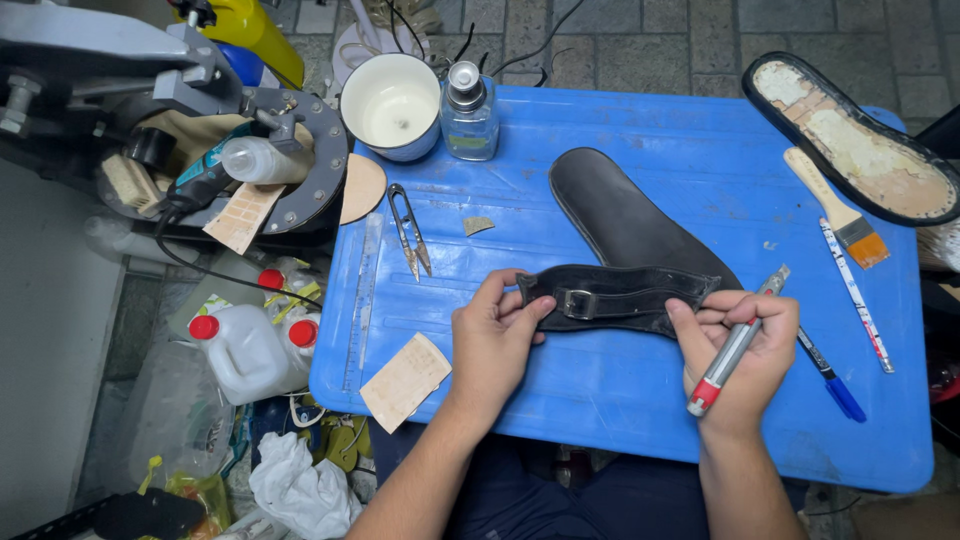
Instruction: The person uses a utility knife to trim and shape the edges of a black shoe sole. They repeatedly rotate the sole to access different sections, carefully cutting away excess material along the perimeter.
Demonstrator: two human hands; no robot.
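Just below the middle of the frame, the left hand (492, 335) is pinching the buckle end of a black leather strap (610, 298), while the right hand (740, 345) is gripping its other end and a utility knife (735, 345). The strap is looking light and floppy — best held taut by both ends over the blue worktop (600, 400).

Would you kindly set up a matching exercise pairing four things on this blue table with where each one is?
1. black strap
2. utility knife
3. paintbrush
4. thread snips

a. in the right hand
b. beside the upturned sole
c. held between both hands
d. below the white cup

Pairs: 1-c, 2-a, 3-b, 4-d
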